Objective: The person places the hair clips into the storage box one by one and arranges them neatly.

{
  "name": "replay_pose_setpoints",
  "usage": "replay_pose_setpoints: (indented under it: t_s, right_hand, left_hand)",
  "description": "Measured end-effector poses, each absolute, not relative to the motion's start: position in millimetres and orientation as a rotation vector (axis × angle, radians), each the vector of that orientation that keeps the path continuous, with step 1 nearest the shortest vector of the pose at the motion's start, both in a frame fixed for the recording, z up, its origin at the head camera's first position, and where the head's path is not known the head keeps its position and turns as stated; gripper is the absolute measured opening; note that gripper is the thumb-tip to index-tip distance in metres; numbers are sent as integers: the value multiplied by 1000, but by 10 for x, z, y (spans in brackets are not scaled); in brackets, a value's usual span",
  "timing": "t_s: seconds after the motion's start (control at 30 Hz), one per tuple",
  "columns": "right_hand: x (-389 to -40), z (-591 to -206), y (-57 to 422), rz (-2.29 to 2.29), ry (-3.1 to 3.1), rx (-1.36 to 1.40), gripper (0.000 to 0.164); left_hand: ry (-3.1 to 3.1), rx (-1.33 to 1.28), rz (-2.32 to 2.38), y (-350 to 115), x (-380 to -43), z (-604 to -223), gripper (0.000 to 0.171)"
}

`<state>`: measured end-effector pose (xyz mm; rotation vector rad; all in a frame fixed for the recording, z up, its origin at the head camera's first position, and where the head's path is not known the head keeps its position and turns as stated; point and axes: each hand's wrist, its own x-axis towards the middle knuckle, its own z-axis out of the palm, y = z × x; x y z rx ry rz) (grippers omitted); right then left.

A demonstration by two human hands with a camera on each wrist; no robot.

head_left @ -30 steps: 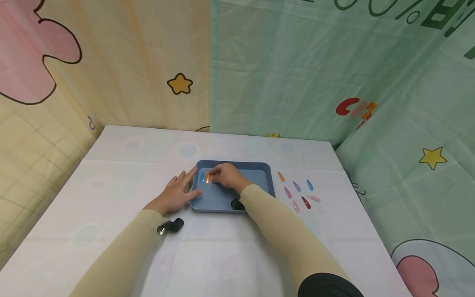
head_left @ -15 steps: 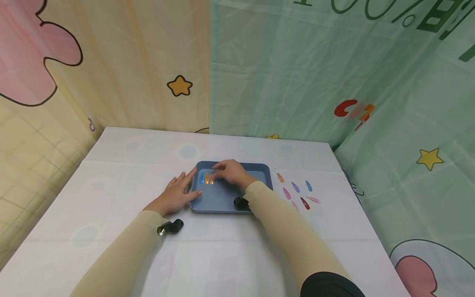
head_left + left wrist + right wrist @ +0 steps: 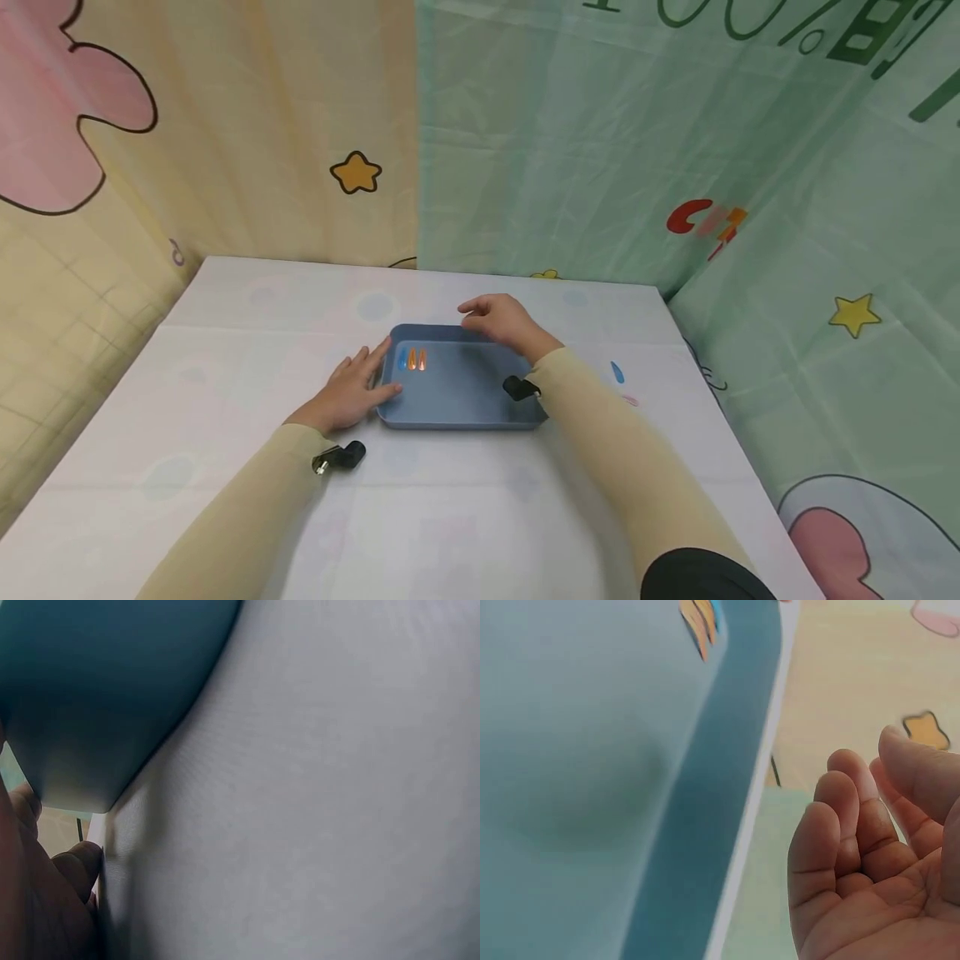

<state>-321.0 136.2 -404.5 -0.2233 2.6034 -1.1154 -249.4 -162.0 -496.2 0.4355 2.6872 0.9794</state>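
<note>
Left hand [image 3: 341, 402] touching tray [image 3: 465, 392] — right hand [image 3: 506, 322] near far rim [image 3: 427, 332]

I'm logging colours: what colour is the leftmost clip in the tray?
The leftmost clip is blue, clearest in the head view.

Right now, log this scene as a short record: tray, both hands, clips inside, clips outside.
Tray: blue, flat on a white-covered table
Left hand: at the tray's left end, fingers spread
Right hand: near the tray's far edge, holding nothing visible
Clips inside: blue clip, two orange clips, side by side
Clips outside: second blue clip, pink clip partly behind the right sleeve
</note>
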Motion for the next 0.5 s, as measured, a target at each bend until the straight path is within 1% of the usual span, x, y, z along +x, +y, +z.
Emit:
replay_pose_setpoints:
  t_s: [0.23,0.5]
  right_hand:
    - [-3140,-3862,1731,-1153,2605,-207,39]
    - [-3067,-3813,2081,-1174,2599,-201,42]
  left_hand:
    - [2676,428,981,-1612,-2490,-4944,92]
    - [2676,426,976,-1616,-2489,-4945,92]
